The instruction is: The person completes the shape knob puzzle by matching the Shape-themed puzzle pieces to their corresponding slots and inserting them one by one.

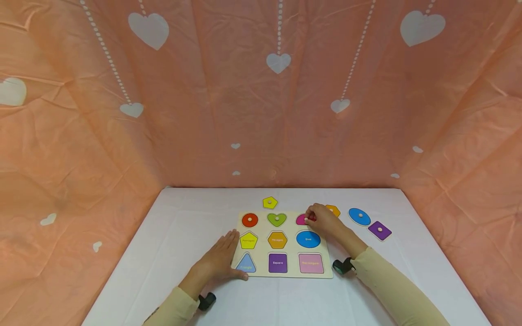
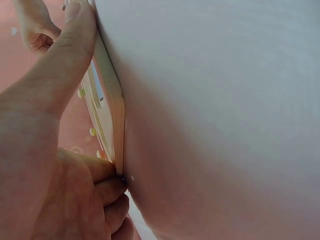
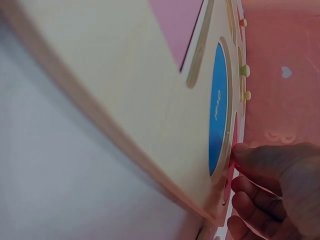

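Closest in, the left hand (image 1: pixel 222 256) is laid against the left side of the board (image 1: pixel 262 262), fingers fairly straight, thumb at the near edge; nothing is gripped, the board's just touched. Decent brace, and best kept gentle so nothing gets skewed. Up at the far right corner, the pink piece (image 1: pixel 301 219) seems to be pinched by the right hand (image 1: pixel 324 221), thumb and fingertips drawn together at its slot. The knob is covered, and whether the piece sits flush can't be told. If it's being fitted, the outline should be lined up first, then pressed evenly, with no forcing if one side rides high.

As for the rest, bare slots are seen in the near row (triangle (image 1: pixel 246 262), square (image 1: pixel 277 267), rectangle (image 1: pixel 311 268)) and the middle row (pentagon (image 1: pixel 248 244), hexagon (image 1: pixel 277 244), oval (image 1: pixel 308 244)). The red circle (image 1: pixel 245 222) and green heart (image 1: pixel 277 223) are set in the far row. Off to the right, the purple piece (image 1: pixel 378 234) and blue piece (image 1: pixel 355 213) are scattered on the desk (image 1: pixel 171 231), the orange piece (image 1: pixel 335 211) is partly hidden by the right hand, and the yellow piece (image 1: pixel 267 204) is found just past the far edge. Main snag: part of the board's right edge is blocked by the right forearm (image 1: pixel 354 243). Behind everything, a heart-print backdrop (image 1: pixel 244 113) is hung.
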A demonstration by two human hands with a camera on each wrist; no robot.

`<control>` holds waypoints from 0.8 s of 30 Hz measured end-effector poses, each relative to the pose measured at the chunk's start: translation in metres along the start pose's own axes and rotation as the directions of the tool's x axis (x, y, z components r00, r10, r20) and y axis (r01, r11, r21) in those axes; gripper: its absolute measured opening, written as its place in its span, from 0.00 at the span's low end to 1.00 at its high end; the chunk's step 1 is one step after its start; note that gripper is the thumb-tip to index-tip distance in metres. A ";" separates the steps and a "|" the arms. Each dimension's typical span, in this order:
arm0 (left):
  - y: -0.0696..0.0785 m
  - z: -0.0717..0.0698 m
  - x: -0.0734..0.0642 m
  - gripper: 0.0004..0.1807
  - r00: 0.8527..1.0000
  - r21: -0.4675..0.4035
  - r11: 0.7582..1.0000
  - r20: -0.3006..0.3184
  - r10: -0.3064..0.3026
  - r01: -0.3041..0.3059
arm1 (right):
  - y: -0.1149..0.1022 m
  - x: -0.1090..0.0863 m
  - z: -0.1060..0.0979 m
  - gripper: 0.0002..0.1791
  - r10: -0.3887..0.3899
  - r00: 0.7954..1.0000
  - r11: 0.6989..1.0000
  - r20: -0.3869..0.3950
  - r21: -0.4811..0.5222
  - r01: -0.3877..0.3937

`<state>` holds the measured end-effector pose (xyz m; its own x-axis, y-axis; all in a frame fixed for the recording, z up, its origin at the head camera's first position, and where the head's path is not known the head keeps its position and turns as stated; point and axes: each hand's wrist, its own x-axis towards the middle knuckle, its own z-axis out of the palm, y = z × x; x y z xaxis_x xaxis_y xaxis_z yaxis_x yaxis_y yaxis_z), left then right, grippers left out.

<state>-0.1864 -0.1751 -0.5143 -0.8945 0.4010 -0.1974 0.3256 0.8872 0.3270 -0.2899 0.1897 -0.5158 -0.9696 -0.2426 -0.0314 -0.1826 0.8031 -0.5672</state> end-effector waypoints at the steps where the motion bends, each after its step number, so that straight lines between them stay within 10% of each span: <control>1: 0.000 0.000 0.000 0.74 1.000 0.001 1.000 0.002 -0.001 0.001 | -0.001 0.000 0.000 0.08 0.002 1.000 1.000 0.001 -0.001 -0.002; 24: -0.002 0.002 0.002 0.73 1.000 0.001 1.000 -0.012 0.006 -0.006 | -0.026 0.021 0.000 0.09 -0.154 0.987 0.988 -0.043 0.015 0.155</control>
<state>-0.1881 -0.1757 -0.5167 -0.8962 0.4034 -0.1847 0.3309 0.8851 0.3273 -0.3050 0.1638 -0.5016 -0.9362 -0.3394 0.0919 -0.3277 0.7475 -0.5778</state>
